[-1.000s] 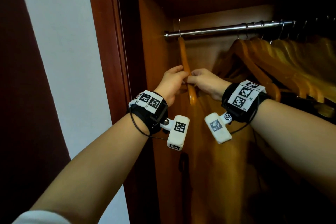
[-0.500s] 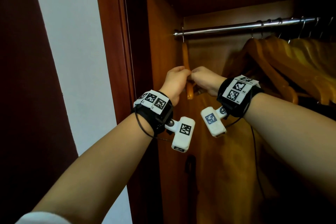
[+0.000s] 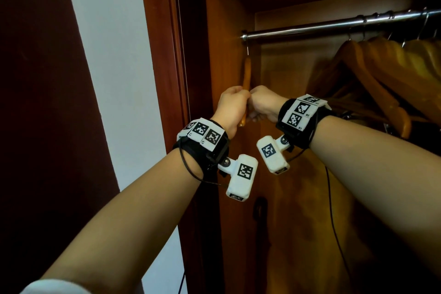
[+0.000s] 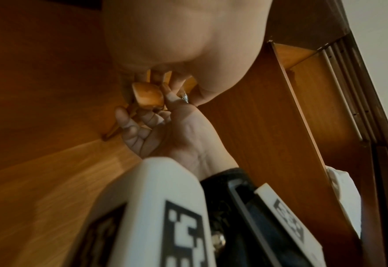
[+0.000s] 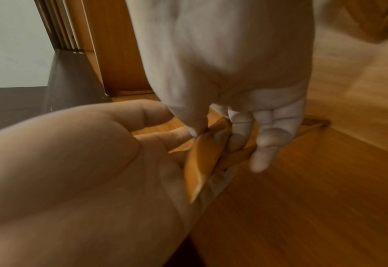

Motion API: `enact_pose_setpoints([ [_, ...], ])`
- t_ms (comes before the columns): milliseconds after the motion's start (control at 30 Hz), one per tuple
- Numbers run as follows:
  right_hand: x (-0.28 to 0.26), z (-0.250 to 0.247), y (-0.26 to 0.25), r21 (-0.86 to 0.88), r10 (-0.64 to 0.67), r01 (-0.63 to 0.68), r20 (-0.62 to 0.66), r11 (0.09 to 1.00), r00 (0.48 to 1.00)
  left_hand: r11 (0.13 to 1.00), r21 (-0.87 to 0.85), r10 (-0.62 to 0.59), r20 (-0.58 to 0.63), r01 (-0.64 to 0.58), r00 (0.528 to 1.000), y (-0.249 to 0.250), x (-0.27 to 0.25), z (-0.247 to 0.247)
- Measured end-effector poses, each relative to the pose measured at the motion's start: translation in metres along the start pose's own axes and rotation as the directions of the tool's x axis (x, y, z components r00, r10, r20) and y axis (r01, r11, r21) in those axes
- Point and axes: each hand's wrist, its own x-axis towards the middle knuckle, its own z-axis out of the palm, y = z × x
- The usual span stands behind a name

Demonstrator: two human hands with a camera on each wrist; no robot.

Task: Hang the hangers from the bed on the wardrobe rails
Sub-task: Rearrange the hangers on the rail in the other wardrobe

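Hanging from the left end of the metal rail (image 3: 310,27) inside an open wooden wardrobe (image 3: 226,55), edge-on beside its side panel, a wooden hanger (image 3: 246,74) is shown; further hangers (image 3: 381,74) crowd the rail to the right, and a pale wall (image 3: 107,55) lies left of the frame. The hanger's lower arm is gripped by the left hand (image 3: 232,108) and pinched between thumb and fingers of the right hand (image 3: 263,102), knuckles nearly touching.
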Motion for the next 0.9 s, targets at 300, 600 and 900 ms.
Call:
enact_pose_setpoints([
  [300,0.001,0.018,0.013,0.164,-0.013,-0.003,0.095,0.986,0.995,0.996,0.067,0.057,0.015,-0.057,0.998,-0.008,-0.008,-0.005],
  [600,-0.025,0.019,0.023,0.162,-0.095,0.079,0.094,0.984,0.991,0.942,0.27,0.207,-0.003,-0.199,0.978,-0.025,-0.016,-0.011],
  [900,-0.071,-0.023,0.036,-0.125,-0.119,0.115,-0.024,0.985,0.993,0.858,0.375,0.366,0.035,-0.351,0.93,-0.019,-0.04,0.026],
])
